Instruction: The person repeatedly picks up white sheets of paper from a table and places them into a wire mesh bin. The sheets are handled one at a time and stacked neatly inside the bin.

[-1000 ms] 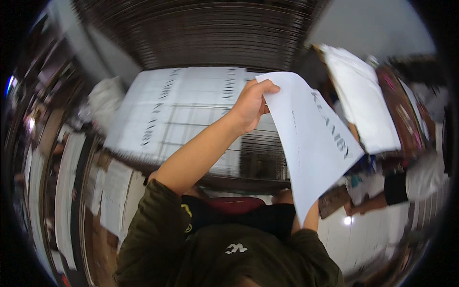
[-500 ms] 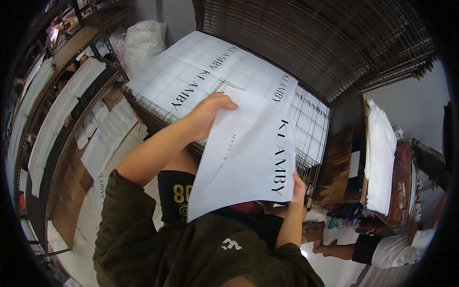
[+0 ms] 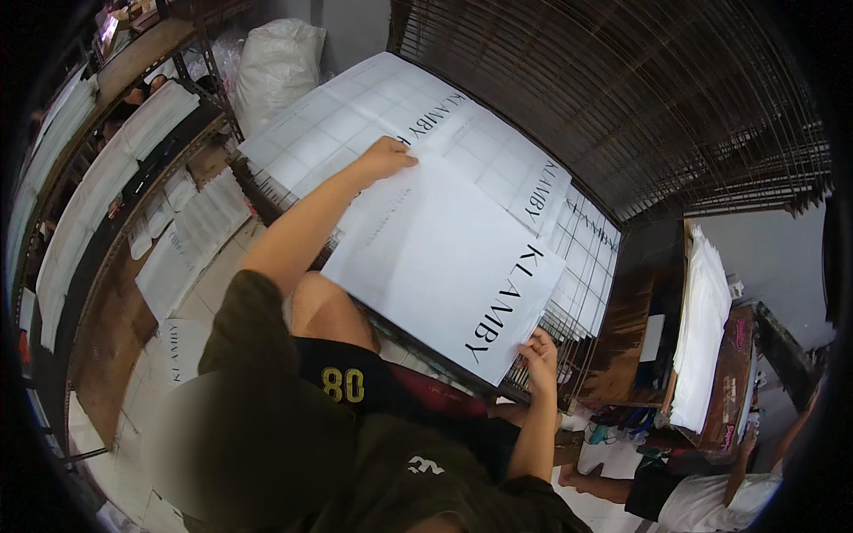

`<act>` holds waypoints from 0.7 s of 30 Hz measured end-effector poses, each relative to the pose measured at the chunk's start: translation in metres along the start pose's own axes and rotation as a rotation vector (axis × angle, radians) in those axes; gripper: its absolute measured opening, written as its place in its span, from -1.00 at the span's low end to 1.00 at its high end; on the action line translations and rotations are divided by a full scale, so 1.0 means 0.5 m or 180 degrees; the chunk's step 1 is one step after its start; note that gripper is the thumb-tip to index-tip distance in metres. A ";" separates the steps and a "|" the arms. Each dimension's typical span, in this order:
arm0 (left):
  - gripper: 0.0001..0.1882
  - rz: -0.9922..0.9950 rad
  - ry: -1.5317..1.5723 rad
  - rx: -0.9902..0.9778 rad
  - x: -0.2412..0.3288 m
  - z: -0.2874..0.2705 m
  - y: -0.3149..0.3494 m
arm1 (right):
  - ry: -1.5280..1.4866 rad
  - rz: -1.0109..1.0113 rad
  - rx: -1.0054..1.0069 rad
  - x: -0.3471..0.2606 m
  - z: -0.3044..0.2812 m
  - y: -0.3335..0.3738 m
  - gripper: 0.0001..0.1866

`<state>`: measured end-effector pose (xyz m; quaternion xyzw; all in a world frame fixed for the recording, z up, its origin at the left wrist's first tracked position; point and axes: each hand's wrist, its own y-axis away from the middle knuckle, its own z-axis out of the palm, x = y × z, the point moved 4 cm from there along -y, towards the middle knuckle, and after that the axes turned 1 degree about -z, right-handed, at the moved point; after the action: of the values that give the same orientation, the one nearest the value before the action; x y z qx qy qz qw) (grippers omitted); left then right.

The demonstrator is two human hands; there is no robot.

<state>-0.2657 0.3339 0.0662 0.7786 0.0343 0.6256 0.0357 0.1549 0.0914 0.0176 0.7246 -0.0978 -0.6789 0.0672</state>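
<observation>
A white sheet with dark lettering lies nearly flat over the near part of a wire rack. At its far left corner my left hand grips the edge, thumb on top. My right hand pinches the near right edge between thumb and fingers. Beyond it, more white printed sheets are spread over the rack, and the wire grid shows through them. The held sheet covers part of these and of the rack's near side.
Dark wire racks tilt up behind. Shelves with stacked white sheets stand at left, near a white sack. A sheet stack rests on a wooden stand at right. Another person sits at the lower right.
The held sheet has gone from raised and curled near my body to lying flatter over the rack. My left hand has moved forward and slightly left; my right hand has come slightly nearer.
</observation>
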 end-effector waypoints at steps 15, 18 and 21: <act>-0.53 0.1952 -0.0226 0.0283 0.113 0.231 0.083 | 0.0410 0.0017 0.0634 0.030 0.007 -0.164 -0.48; -0.58 0.2147 0.0506 -0.2181 0.152 0.329 0.394 | 0.0442 -0.0168 0.0625 0.045 0.000 -0.152 -0.44; -0.62 0.2386 0.0803 -0.3490 0.112 0.406 0.575 | 0.0657 -0.0669 0.0546 0.029 0.027 -0.131 -0.45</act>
<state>-0.0528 0.0509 0.1054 0.5282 -0.5566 0.6087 0.2020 0.1456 0.1523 -0.0125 0.7998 -0.0716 -0.5933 -0.0567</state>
